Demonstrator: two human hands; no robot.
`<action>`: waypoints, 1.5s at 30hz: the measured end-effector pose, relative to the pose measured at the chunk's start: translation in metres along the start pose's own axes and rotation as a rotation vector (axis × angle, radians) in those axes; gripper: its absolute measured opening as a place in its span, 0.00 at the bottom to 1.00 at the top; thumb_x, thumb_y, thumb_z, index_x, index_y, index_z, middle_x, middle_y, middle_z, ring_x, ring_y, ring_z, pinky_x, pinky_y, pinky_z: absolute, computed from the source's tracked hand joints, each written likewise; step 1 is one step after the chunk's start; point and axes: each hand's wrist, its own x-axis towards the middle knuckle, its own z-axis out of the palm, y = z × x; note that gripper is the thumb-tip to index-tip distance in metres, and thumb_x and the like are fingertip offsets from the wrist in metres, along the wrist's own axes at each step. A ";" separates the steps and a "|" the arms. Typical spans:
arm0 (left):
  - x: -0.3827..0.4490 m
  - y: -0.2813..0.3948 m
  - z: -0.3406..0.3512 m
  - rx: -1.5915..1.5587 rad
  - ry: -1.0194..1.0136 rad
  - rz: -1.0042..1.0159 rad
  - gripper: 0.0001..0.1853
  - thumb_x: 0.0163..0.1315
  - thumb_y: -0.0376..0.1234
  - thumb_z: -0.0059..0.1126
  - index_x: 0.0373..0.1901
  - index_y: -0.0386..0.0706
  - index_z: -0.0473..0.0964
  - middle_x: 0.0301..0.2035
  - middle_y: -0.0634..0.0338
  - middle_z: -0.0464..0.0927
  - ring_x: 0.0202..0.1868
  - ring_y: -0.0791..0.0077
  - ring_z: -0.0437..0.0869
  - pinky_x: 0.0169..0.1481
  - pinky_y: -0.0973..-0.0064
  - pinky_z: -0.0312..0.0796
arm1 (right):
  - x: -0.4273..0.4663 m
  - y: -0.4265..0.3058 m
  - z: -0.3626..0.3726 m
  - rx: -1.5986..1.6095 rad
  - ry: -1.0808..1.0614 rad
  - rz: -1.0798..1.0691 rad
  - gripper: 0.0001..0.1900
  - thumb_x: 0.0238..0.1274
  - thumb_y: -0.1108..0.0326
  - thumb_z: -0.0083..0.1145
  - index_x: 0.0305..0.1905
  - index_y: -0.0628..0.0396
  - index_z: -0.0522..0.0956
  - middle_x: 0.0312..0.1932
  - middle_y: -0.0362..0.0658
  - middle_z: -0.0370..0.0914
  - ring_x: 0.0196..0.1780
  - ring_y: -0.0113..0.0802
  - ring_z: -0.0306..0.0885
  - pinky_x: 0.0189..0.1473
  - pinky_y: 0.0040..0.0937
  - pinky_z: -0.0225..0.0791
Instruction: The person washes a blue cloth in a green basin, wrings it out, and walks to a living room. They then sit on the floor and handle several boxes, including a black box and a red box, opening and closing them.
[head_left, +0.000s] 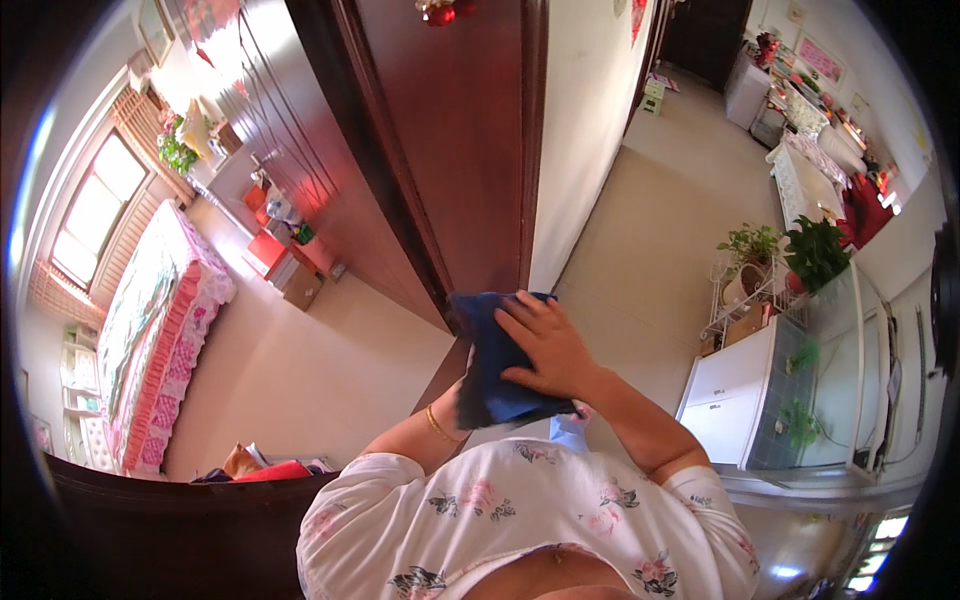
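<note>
A folded dark blue cloth (491, 375), perhaps a garment, is held in the air in front of my chest, with a black part along its lower edge. My right hand (551, 349) lies flat across its upper face, fingers spread and thumb apart. From below left, my left hand (453, 409) reaches under the cloth and bears it. Its fingers are hidden by the cloth, and a gold bracelet (441, 424) circles that wrist.
Ahead stands a dark red wooden door (457, 135). On the left are a bed (161, 337) with a pink frilled cover and cardboard boxes (298, 281). At right stand a white cabinet (727, 390), a glass tank (817, 375) and a plant rack (739, 296).
</note>
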 end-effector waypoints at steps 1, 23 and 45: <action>-0.001 -0.010 -0.003 0.286 -0.058 0.313 0.30 0.69 0.48 0.36 0.69 0.47 0.48 0.67 0.59 0.52 0.68 0.66 0.54 0.72 0.63 0.45 | 0.006 -0.007 0.004 -0.142 -0.125 -0.009 0.34 0.53 0.44 0.54 0.62 0.53 0.67 0.65 0.50 0.61 0.68 0.49 0.54 0.65 0.53 0.47; 0.195 -0.036 -0.094 1.601 0.752 0.864 0.45 0.54 0.29 0.59 0.69 0.43 0.41 0.67 0.37 0.37 0.68 0.36 0.43 0.68 0.52 0.47 | -0.139 0.167 -0.011 0.161 -0.343 0.560 0.15 0.53 0.60 0.59 0.43 0.55 0.78 0.42 0.50 0.78 0.48 0.48 0.74 0.50 0.40 0.67; 0.274 0.096 0.183 2.131 0.401 2.090 0.18 0.63 0.34 0.47 0.49 0.30 0.67 0.52 0.38 0.70 0.51 0.44 0.74 0.58 0.56 0.66 | -0.092 0.283 -0.370 -0.210 0.719 0.374 0.26 0.56 0.57 0.58 0.57 0.58 0.70 0.58 0.50 0.69 0.61 0.44 0.67 0.61 0.37 0.59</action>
